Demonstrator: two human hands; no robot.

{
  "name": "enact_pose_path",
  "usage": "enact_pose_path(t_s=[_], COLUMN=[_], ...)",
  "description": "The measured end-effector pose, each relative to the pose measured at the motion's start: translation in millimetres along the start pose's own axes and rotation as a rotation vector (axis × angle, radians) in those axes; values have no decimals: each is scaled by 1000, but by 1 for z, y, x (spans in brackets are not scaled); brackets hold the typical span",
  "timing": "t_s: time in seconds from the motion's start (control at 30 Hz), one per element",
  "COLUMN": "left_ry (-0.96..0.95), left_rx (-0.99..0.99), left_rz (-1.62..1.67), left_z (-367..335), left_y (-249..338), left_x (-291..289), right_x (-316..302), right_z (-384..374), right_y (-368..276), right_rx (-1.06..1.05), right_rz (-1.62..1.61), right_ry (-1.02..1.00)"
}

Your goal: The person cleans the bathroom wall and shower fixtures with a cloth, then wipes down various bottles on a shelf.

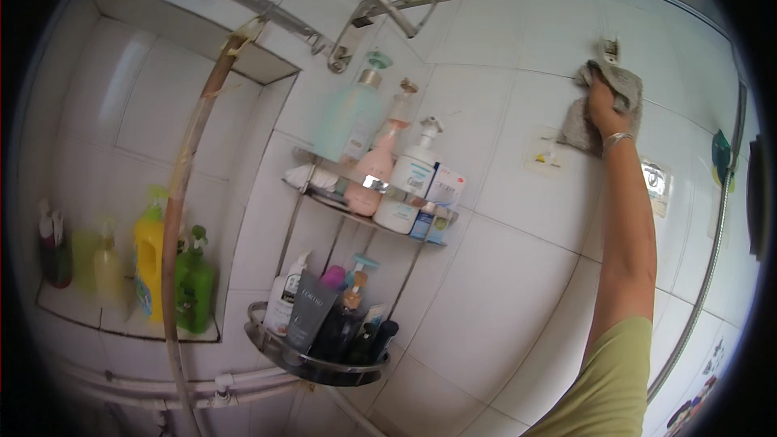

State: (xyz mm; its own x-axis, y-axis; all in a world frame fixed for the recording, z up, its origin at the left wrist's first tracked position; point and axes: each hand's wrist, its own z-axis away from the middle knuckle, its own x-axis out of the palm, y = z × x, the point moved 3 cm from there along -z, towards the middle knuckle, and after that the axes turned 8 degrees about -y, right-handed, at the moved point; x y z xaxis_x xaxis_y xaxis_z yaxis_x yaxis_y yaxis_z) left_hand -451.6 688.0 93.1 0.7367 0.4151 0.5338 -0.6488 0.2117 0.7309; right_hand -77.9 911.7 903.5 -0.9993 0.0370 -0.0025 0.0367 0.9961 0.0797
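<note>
Right hand (603,103) clamped on soft grey cloth (625,87) | pressed to white tiled wall (502,113), upper right | limp, light, best gripped bunched

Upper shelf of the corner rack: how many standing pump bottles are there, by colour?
Pale teal bottle: 1
Pink bottle: 1
White bottle: 1
Total: 3

Grey cloth rag (622,85) rough; wall tiles (502,275) glossy; rack (324,368) shiny metal.
</note>
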Motion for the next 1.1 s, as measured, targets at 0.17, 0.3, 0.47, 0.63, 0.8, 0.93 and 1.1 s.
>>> enact_pose_path(t_s=[0.17, 0.3, 0.47, 0.63, 0.8, 0.93, 1.1], left_ry=[59, -148, -214, -247, -45, -18, 15], left_rx=[169, 116, 120, 107, 871, 127, 54], left_rz=[347, 621, 726, 700, -695, -431, 359], left_z=[-18, -88, -72, -29, 10, 49, 64], left_y=[-18, -106, -123, -120, -109, -100, -80], left_x=[-26, -103, -135, -140, -158, -174, -173], right_x=[-21, -30, 14, 28, 69, 96, 134], right_z=[-25, -42, 21, 64, 109, 121, 137], right_y=[37, 69, 61, 41, 15, 8, 13], right_rx=[-101, -123, -268, -8, 312, 384, 501], right_rz=[609, 1313, 1540, 1413, 932, 1067, 857], right_ry=[-232, -330, -446, -597, -285, -444, -604])
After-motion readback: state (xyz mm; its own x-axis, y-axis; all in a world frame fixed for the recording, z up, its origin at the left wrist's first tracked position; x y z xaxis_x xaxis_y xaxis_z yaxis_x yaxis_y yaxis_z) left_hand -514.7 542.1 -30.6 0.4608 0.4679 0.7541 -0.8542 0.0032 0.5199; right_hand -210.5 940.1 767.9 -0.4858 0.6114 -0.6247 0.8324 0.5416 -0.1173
